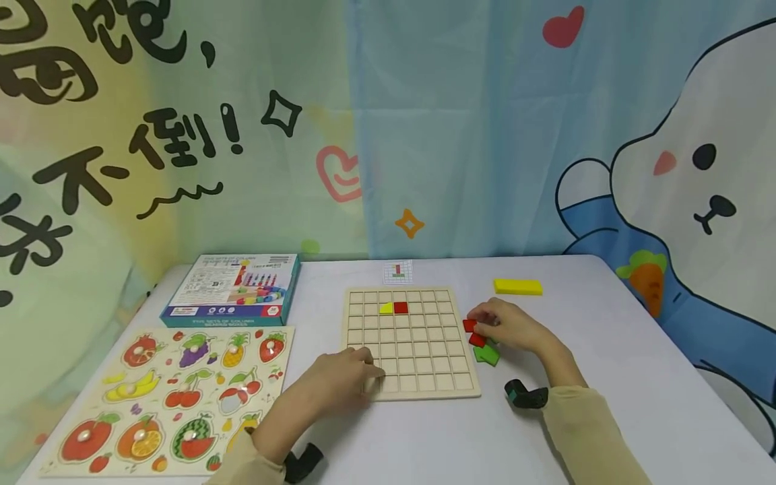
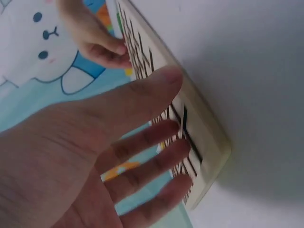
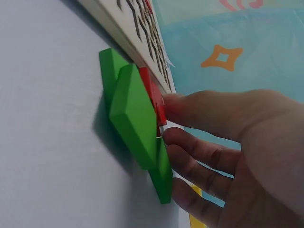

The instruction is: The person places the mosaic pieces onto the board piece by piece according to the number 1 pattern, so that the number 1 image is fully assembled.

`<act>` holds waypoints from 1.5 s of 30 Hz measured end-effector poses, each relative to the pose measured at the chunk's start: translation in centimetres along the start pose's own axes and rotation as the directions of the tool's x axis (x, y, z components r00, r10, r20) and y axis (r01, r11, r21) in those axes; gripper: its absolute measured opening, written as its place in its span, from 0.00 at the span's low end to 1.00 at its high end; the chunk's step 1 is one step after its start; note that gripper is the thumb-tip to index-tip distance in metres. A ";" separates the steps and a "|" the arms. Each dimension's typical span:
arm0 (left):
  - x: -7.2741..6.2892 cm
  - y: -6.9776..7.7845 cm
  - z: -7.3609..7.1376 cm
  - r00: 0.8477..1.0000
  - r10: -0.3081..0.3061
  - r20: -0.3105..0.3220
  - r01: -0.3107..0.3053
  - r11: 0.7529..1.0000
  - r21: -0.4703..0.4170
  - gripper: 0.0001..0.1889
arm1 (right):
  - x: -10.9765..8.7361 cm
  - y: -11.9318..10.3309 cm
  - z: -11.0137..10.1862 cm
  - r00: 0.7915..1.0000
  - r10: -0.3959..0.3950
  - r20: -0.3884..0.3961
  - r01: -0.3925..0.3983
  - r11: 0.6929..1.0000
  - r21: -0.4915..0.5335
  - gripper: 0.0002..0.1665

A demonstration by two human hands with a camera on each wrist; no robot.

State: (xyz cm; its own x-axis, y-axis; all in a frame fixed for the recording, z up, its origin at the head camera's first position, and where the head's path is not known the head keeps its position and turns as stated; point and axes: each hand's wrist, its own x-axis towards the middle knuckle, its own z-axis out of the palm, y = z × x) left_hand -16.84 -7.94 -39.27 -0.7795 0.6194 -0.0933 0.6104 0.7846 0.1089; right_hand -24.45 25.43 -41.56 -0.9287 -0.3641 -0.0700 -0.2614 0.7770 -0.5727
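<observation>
A wooden grid board (image 1: 412,397) lies on the table, with a yellow piece (image 1: 386,308) and a red square tile (image 1: 401,308) side by side in its upper cells. My left hand (image 1: 345,377) rests at the board's lower left corner; in the left wrist view its thumb lies over the rim and its fingers are loosely bent. Beside the board's right edge, my right hand (image 1: 512,325) reaches to loose red tiles (image 1: 477,340). Its thumb (image 3: 183,107) touches or nearly touches one, and the other fingers are apart from the thumb. Several green tiles (image 3: 133,114) lie next to them.
A small pattern card (image 1: 397,271) is behind the board. A yellow block (image 1: 518,287) lies at the back right. On the left are a boxed set (image 1: 230,289) and a fruit puzzle board (image 1: 151,401). A printed curtain (image 1: 455,135) hangs behind the table.
</observation>
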 end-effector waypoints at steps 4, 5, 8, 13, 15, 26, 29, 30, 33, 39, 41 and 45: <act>0.3 -0.8 -0.1 0.999 0.005 0.033 -0.003 0.999 -0.050 0.26 | 0.1 0.2 0.2 1.000 -0.002 -0.031 0.001 1.000 -0.018 0.13; 0.4 -1.0 -0.1 0.999 0.007 0.038 -0.004 0.998 -0.058 0.26 | 0.1 0.2 0.2 0.999 -0.003 -0.039 0.002 1.000 -0.022 0.13; 0.4 -1.6 -0.2 0.999 0.033 0.034 -0.030 0.997 -0.075 0.24 | 0.3 0.2 0.4 0.998 -0.011 -0.059 0.009 1.000 -0.025 0.12; 0.4 -2.3 -0.3 0.995 0.099 -0.004 -0.099 0.985 -0.139 0.14 | 0.5 0.1 0.5 0.997 -0.005 -0.077 0.004 1.000 -0.017 0.10; 0.4 -2.4 -0.4 0.996 0.090 -0.009 -0.091 0.982 -0.163 0.14 | 0.5 0.0 0.5 0.997 0.014 -0.077 -0.014 1.000 -0.001 0.09; 0.3 -2.5 0.0 0.998 0.040 -0.042 -0.048 0.971 -0.236 0.15 | 0.8 0.2 0.8 0.990 0.055 -0.130 -0.045 0.996 0.083 0.06; 0.3 -2.6 0.1 0.998 0.045 -0.041 -0.054 0.967 -0.248 0.16 | 0.8 0.0 0.9 0.983 0.067 -0.174 -0.049 0.993 0.107 0.06; 0.3 -2.7 0.2 0.998 0.054 -0.034 -0.060 0.967 -0.246 0.17 | 0.8 -0.1 0.9 0.981 0.066 -0.185 -0.046 0.993 0.110 0.06; 0.3 -2.8 0.2 0.997 0.078 -0.004 -0.076 0.970 -0.229 0.22 | 1.0 -0.4 1.0 0.975 0.066 -0.211 -0.040 0.991 0.125 0.07; 0.3 -2.9 0.3 0.993 0.114 0.004 -0.110 0.967 -0.230 0.25 | 1.2 -1.1 1.4 0.977 0.025 -0.213 0.004 0.991 0.137 0.08; 0.3 -2.8 0.2 0.992 0.130 -0.002 -0.127 0.967 -0.221 0.25 | 1.3 -1.3 1.6 0.978 0.015 -0.207 0.014 0.990 0.141 0.08; 0.2 -2.7 0.2 0.988 0.153 -0.007 -0.152 0.971 -0.185 0.26 | 1.6 -2.1 1.9 0.980 -0.001 -0.199 0.034 0.986 0.162 0.08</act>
State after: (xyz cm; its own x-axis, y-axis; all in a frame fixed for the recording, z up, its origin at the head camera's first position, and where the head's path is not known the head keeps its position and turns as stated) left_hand -18.63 -9.94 -39.79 -0.6777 0.7322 -0.0681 0.6851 0.6624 0.3032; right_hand -24.89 22.20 -42.06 -0.9622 -0.2555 0.0945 -0.2468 0.6705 -0.6997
